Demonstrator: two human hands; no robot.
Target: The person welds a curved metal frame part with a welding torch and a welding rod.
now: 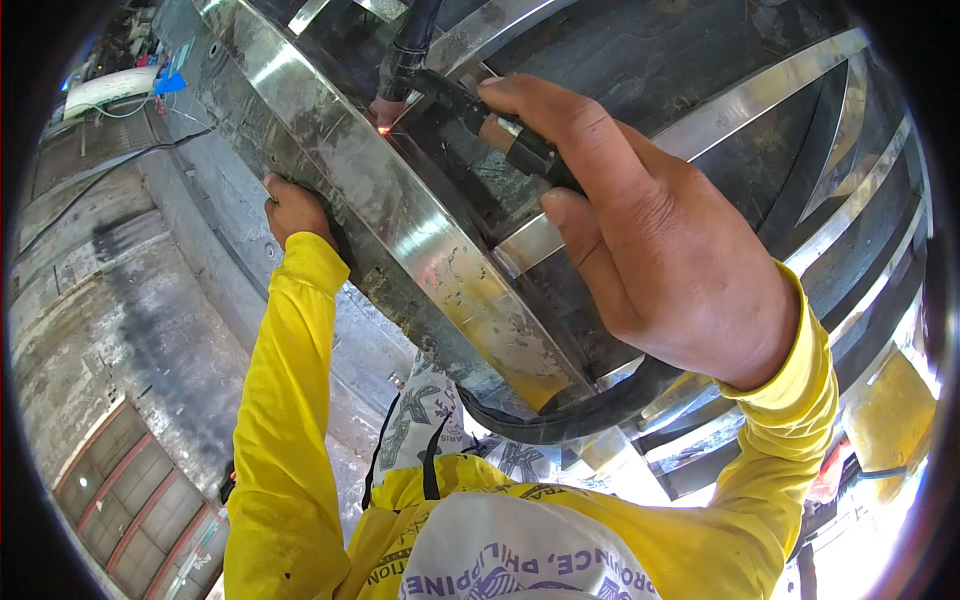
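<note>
My right hand (660, 230) pinches the black handle of a TIG welding torch (460, 105) between thumb and fingers. The torch's pinkish nozzle points down at the inner edge of a shiny metal flat bar (410, 225), where a small spot glows red-orange. This bar belongs to a metal frame with straight crossbars and curved strips (760, 100), lying on a dark, scuffed workbench (375, 275). At the bench's left side my left hand (298, 210) is closed around the edge, its fingers partly hidden.
A thick black cable (560, 430) curves along the near end of the frame. Stained concrete floor (170, 320) lies left of the bench, with a thin dark cable (100, 170) across it. At the far left are a white cylinder (110, 90) and a hose. Something yellow (890, 415) stands at the right.
</note>
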